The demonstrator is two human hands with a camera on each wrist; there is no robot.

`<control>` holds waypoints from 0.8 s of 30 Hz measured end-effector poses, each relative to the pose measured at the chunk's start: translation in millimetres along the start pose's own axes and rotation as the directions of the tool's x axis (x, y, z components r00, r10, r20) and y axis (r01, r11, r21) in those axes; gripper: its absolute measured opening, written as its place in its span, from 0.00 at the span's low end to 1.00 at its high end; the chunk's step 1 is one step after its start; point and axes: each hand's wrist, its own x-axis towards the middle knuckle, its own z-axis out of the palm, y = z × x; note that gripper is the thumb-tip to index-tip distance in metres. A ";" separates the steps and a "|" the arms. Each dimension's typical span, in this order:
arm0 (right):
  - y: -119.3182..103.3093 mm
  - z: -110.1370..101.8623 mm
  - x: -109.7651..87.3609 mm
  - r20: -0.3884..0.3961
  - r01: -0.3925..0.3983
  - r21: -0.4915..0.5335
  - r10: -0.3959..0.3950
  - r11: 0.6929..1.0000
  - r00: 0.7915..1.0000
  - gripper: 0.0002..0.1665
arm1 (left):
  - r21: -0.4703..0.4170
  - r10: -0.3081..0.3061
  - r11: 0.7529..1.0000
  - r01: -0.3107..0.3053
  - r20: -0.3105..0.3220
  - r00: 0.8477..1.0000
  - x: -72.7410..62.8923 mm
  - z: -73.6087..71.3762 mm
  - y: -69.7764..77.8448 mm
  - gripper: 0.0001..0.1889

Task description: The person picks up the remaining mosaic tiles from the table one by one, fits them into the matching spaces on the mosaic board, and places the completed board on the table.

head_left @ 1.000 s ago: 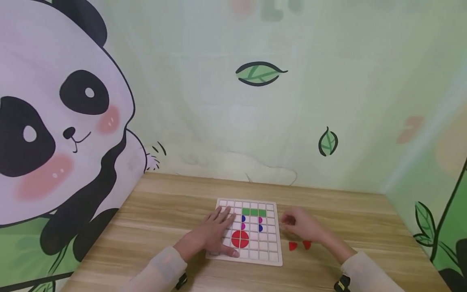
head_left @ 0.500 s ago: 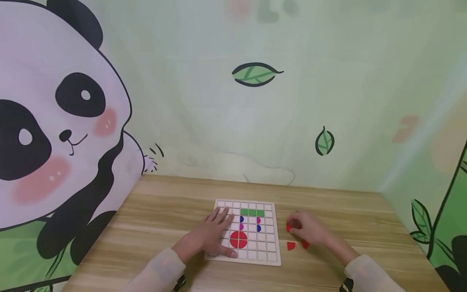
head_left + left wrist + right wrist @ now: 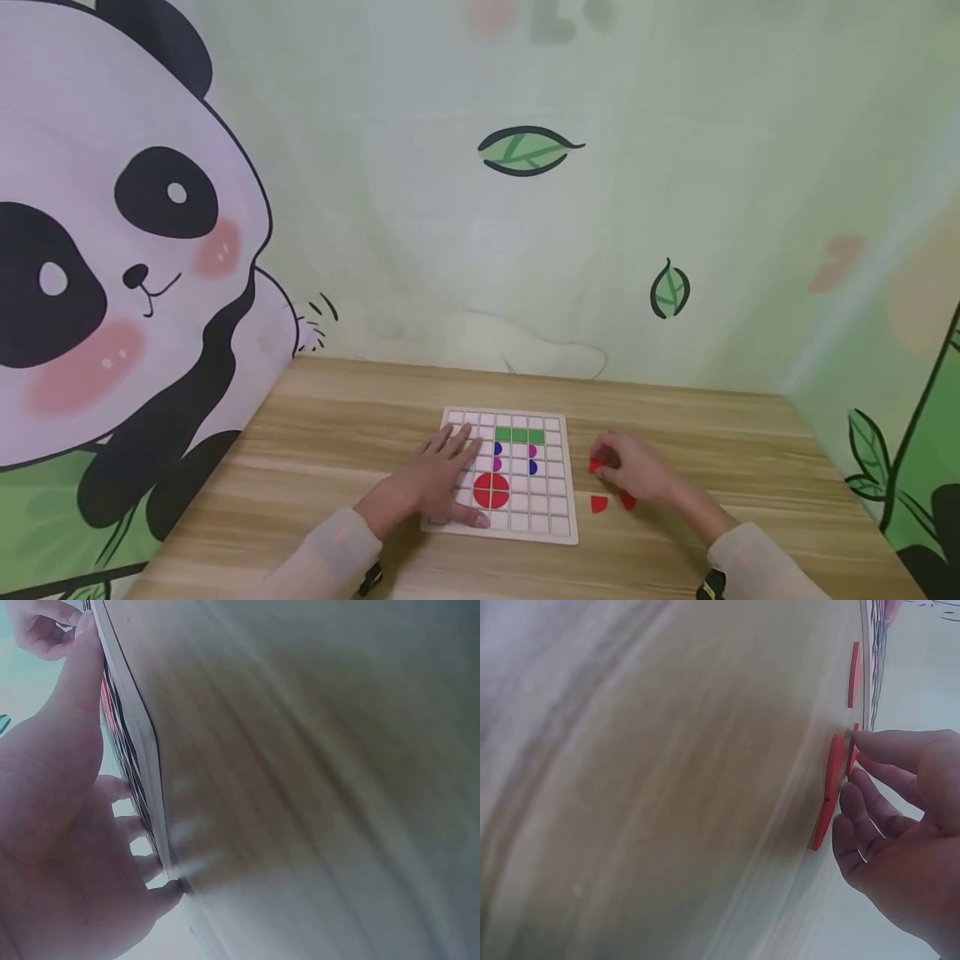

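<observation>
A white grid board (image 3: 558,504) lies on the wooden table, bearing green squares, blue and pink half-rounds, and a red circle of quarter pieces. My left hand (image 3: 435,482) rests spread on its left side, the thumb lying along the near edge. Right of the board, my right hand (image 3: 636,468) pinches a red quarter-circle piece (image 3: 596,467) between thumb and fingertips, at the tabletop. Closer to me lies a loose red quarter-circle (image 3: 598,504), with another red piece (image 3: 627,500) partly under the right hand. The right wrist view shows red pieces (image 3: 832,769) edge-on beside the fingers.
The wooden table (image 3: 360,392) backs onto a pale green wall cloth (image 3: 390,250) printed with leaves and a large panda (image 3: 187,300). Side panels of the same print close in left and right.
The right hand has shifted slightly right from the board's edge, and a red quarter-circle now shows at its fingertips. My left hand keeps its place on the board.
</observation>
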 end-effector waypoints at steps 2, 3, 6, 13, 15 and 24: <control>-1.2 -0.8 0.0 0.003 -0.002 0.006 0.002 1.000 1.000 0.10 | -0.003 -0.002 1.000 0.002 0.002 1.000 -0.7 -0.4 0.5 0.66; -1.5 -1.1 0.1 0.005 -0.005 0.008 0.004 1.000 1.000 0.10 | -0.005 -0.004 1.000 0.004 0.001 1.000 -0.9 -0.4 0.7 0.66; -2.8 -2.4 0.2 0.008 -0.002 0.024 0.002 1.000 1.000 0.11 | -0.007 -0.005 1.000 0.005 0.003 1.000 -1.7 -1.4 1.3 0.66; -6.1 -2.6 1.6 0.010 -0.031 0.047 0.030 0.998 0.999 0.12 | 0.003 0.000 1.000 0.000 0.001 1.000 0.5 -2.2 0.5 0.66; -7.3 -1.5 2.3 0.004 -0.031 0.052 0.031 0.998 1.000 0.10 | 0.001 0.000 1.000 0.000 0.003 1.000 0.8 -1.6 0.4 0.66; -26.7 3.5 9.3 0.004 -0.005 0.131 0.004 0.991 1.000 0.05 | -0.011 -0.002 1.000 0.002 0.007 1.000 -1.9 -3.2 2.9 0.66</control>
